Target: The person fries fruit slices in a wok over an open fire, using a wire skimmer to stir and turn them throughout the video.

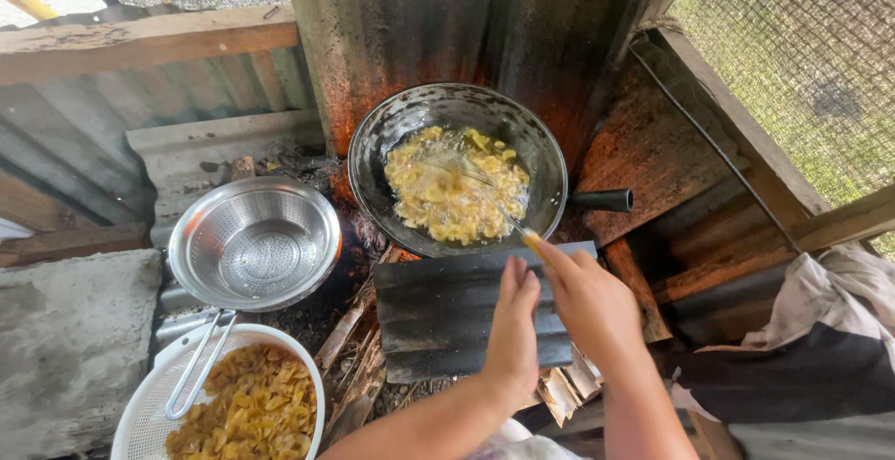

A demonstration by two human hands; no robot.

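A black wok holds bubbling oil and several yellow chip slices. My right hand grips the handle of a wire skimmer, whose head lies in the oil among the slices. My left hand rests just left of it, fingers together and straight, touching a dark corrugated metal sheet in front of the wok. It holds nothing.
A steel colander with a long handle sits to the left. Below it a white perforated basket holds fried yellow chips. Corrugated metal walls surround the fire. Firewood pokes out under the sheet. A concrete block lies at far left, cloth at right.
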